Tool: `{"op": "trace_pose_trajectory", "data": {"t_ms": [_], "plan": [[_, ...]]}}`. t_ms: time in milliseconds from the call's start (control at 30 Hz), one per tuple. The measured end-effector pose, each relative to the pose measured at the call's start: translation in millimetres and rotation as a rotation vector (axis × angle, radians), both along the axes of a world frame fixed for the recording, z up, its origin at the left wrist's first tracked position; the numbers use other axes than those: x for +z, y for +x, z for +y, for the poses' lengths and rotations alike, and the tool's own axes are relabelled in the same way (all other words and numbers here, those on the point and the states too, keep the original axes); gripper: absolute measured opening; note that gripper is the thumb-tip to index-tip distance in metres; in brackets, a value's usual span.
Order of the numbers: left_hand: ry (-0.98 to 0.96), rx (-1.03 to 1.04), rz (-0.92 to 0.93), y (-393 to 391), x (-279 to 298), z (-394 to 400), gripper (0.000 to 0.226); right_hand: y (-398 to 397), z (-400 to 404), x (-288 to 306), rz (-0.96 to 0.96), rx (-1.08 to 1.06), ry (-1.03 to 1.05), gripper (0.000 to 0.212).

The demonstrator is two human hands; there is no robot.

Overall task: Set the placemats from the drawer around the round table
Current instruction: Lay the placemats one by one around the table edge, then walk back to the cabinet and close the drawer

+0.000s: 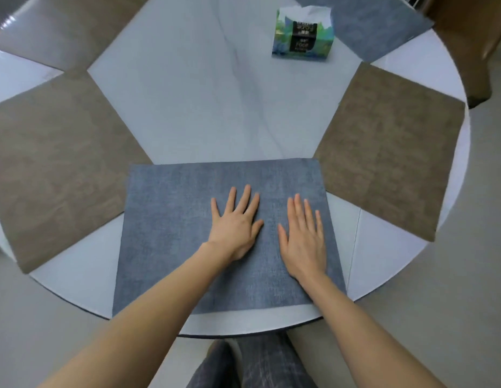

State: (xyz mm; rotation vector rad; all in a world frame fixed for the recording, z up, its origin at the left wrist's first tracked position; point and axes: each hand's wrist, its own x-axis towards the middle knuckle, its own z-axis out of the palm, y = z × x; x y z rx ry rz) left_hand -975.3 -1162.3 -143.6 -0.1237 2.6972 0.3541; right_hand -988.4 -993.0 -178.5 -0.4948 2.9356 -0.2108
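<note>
A blue-grey placemat (170,219) lies flat at the near edge of the round white table (187,93). My left hand (235,228) and my right hand (303,239) rest palm down on it, side by side, fingers spread, holding nothing. A brown placemat (56,169) lies to its left, its corner under the blue one. Another brown placemat (392,152) lies to the right. A further brown placemat (61,32) sits at the far left, and a second blue-grey placemat (378,23) at the far right.
A tissue box (302,35) with a green and black print stands on the far side of the table. A brown chair (473,46) stands beyond the table's right edge. My legs in grey trousers (257,365) are below the near edge.
</note>
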Motion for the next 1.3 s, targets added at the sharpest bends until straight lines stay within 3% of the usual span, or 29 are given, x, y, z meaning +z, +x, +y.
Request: {"op": "trace_pose_trajectory", "data": {"t_ms": [200,400,467,600,900,1033,1200,1300], "plan": [[-0.039,-0.026,-0.078,59,5,-16,0.067,-3,20,-1,-0.026,0.054,0.007,0.066],[-0.073,-0.03,-0.034,97,-1,-18,0.064,43,59,9,-0.022,-0.298,0.083,0.06],[-0.076,-0.03,0.02,102,-8,-17,0.062,44,37,15,0.013,-0.257,0.074,0.062],[-0.082,-0.017,0.092,109,-22,-19,0.061,55,-12,6,-0.013,0.064,0.034,0.061],[-0.096,-0.022,0.043,105,-15,-15,0.061,77,72,-7,0.004,-0.011,0.069,0.071],[-0.105,-0.017,-0.095,101,7,-7,0.063,97,92,2,-0.126,-0.077,0.032,0.063],[-0.21,-0.215,-0.229,97,54,29,0.04,127,137,39,-0.318,-0.074,0.136,0.064],[-0.263,-0.43,-0.216,92,87,89,0.036,142,181,71,-0.424,-0.204,0.047,0.046]]}}
